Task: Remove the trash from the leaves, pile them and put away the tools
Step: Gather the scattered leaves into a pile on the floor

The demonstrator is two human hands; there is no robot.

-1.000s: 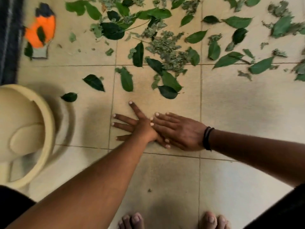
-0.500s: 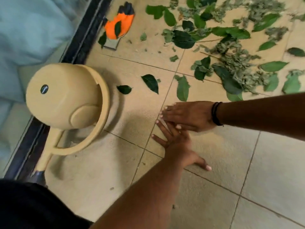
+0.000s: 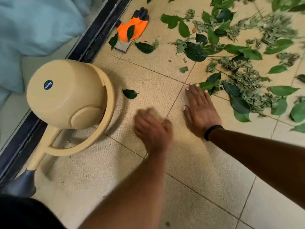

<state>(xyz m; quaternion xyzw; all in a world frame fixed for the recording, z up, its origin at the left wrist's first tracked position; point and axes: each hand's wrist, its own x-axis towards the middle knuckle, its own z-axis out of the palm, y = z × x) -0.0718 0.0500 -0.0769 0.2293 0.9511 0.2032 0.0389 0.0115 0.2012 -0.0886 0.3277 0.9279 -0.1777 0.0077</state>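
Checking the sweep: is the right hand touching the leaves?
Touching. The head view shows the right hand flat on the floor, fingertips meeting a green leaf at the pile's edge.

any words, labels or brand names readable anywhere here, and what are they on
Round dark sticker on the beige watering can: it carries pale lettering, too small and blurred to read.
Orange and black glove: no print visible.
Black wristband on the right hand: no text visible.
Nothing else in view bears writing.
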